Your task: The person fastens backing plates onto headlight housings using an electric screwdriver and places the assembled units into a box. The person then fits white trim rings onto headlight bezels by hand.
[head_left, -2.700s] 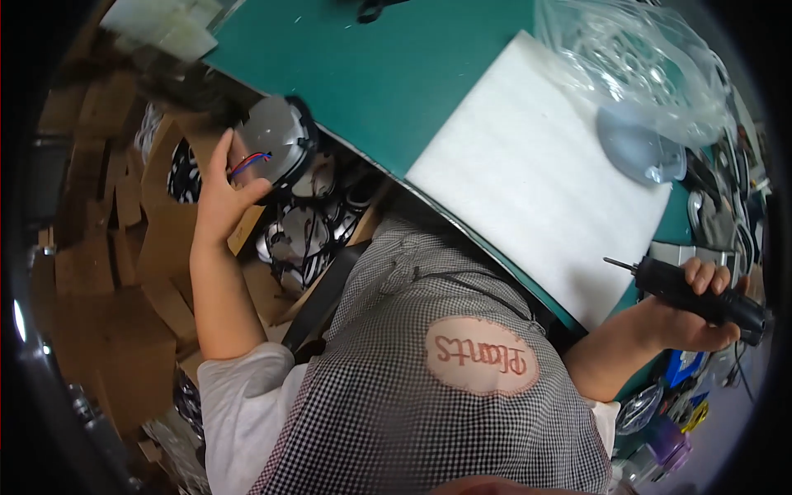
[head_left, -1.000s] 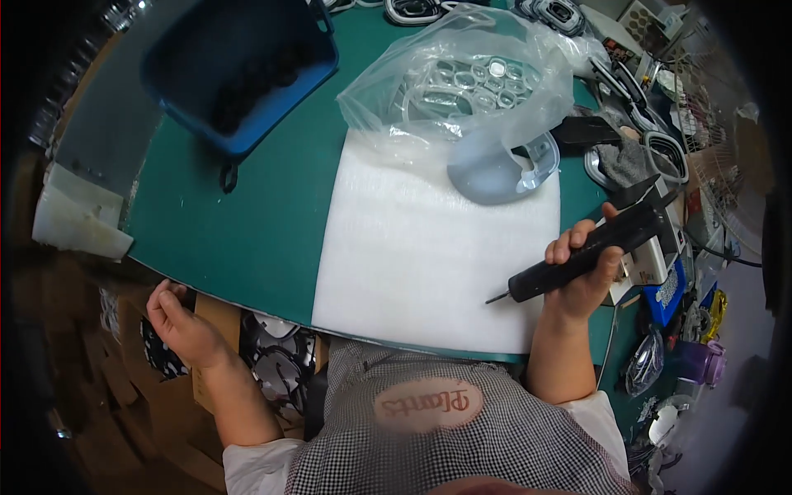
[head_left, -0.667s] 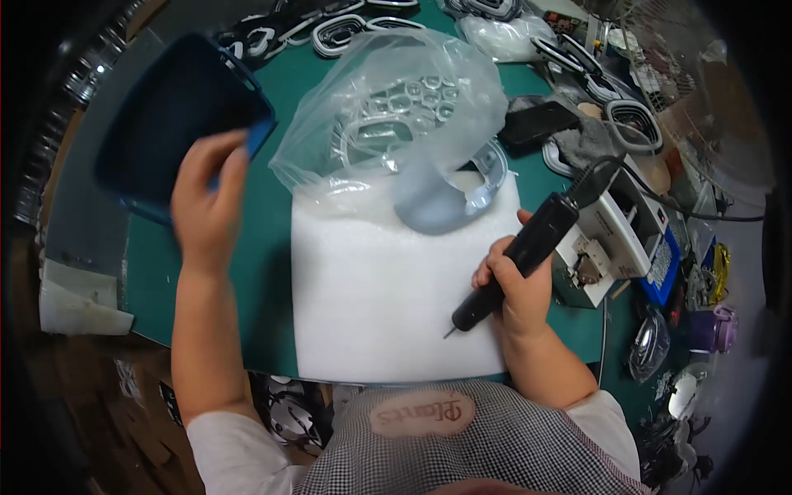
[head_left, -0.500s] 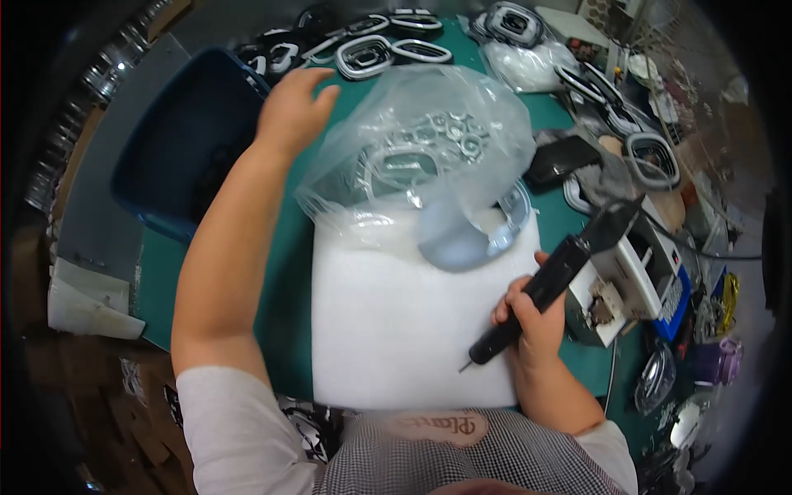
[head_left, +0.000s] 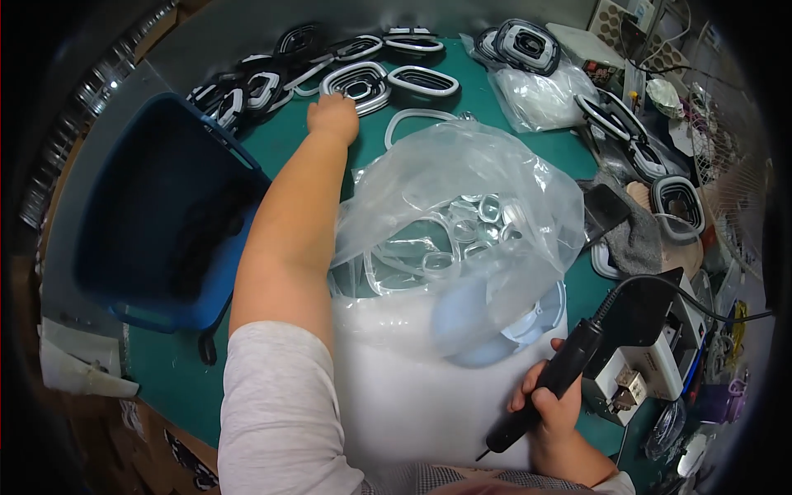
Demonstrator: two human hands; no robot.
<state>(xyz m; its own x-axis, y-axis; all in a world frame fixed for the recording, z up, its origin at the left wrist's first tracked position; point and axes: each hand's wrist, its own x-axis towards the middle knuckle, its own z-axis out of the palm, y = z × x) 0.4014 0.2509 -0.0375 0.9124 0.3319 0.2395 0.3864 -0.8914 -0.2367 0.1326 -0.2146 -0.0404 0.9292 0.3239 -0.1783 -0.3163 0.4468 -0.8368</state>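
My left hand (head_left: 333, 118) reaches to the back of the table, its fingers curled on the near left edge of a stacked black-and-white oval frame (head_left: 356, 86). The underside of that grip is hidden. In my right hand (head_left: 551, 402) is a black corded electric screwdriver (head_left: 563, 365), its bit tilted down to the left. Between my arms a large clear plastic bag (head_left: 462, 165) holds clear and white-rimmed plastic parts. The bag partly covers a light-blue curved plastic shell (head_left: 474, 326), which rests on a white foam pad (head_left: 396, 396).
On the left stands a dark blue bin (head_left: 124, 231) with black parts inside. More oval frames (head_left: 422, 80) line the back edge. At right are a bagged frame stack (head_left: 528, 47), a grey cloth (head_left: 635, 239) and a white-and-black device (head_left: 652, 363). The screwdriver's cord (head_left: 701, 301) runs off right.
My left hand has moved from beside the bin, where it was open in the air, to the oval frames. The view has shifted forward. My right hand still holds the screwdriver.
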